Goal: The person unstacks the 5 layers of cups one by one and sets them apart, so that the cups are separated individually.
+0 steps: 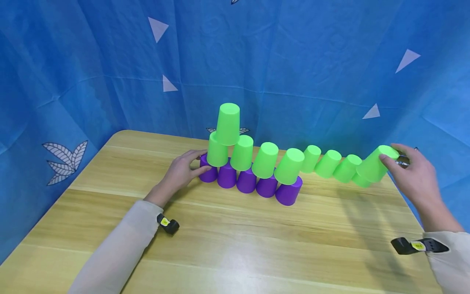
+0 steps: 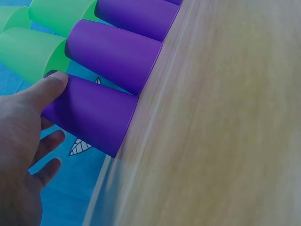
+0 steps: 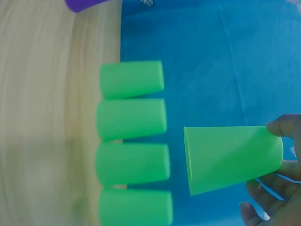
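Five upturned purple cups (image 1: 253, 183) stand in a row on the wooden table (image 1: 235, 245). Green cups (image 1: 253, 157) sit on them in a second row, with one green cup (image 1: 228, 123) on top. My left hand (image 1: 183, 169) rests beside the leftmost purple cup (image 2: 89, 113), its thumb (image 2: 51, 84) touching the cup's closed end and its fingers loosely extended behind. My right hand (image 1: 407, 167) pinches the closed end of a tilted green cup (image 1: 374, 165), held above the table. The right wrist view shows that held cup (image 3: 230, 157) beside my right hand (image 3: 277, 197).
Several more upturned green cups (image 1: 328, 163) stand in a line near the table's back right edge, seen as the green line (image 3: 131, 136) in the right wrist view. Blue cloth (image 1: 293, 61) hangs close behind and at both sides.
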A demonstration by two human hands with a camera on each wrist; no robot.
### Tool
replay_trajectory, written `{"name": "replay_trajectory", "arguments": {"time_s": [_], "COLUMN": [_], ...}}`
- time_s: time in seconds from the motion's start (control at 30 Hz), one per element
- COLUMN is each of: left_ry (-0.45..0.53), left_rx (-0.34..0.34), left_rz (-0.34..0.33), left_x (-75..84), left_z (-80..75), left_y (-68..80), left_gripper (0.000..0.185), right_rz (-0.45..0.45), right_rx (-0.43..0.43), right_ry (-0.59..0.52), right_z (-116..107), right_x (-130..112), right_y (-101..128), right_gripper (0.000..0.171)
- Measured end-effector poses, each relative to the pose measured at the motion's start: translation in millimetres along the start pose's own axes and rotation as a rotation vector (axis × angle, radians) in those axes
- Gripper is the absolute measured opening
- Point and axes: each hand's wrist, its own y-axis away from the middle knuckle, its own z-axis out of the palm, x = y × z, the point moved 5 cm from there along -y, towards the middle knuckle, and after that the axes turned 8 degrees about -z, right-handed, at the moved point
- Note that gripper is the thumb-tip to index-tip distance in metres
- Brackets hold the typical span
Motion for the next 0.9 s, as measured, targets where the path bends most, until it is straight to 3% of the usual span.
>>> {"name": "replay_trajectory", "arguments": {"time_s": [0.23, 0.9], "left_ry": [0.002, 0.000], "left_rx": [-0.005, -0.004], "left_rz": [-0.010, -0.015], "left_x": [-1.5, -2.7], "left_z": [0.2, 1.7], "left_y": [0.3, -0.2], "left_gripper": [0.059, 0.058], "right_rz": [0.042, 0.325], "right_rx": [-0.015, -0.036], "right_ry": [0.036, 0.060], "right_z": [6.6, 21.2], "right_x": [30.0, 105.3], "right_y": [5.6, 12.6], "right_gripper": [0.067, 0.071]}}
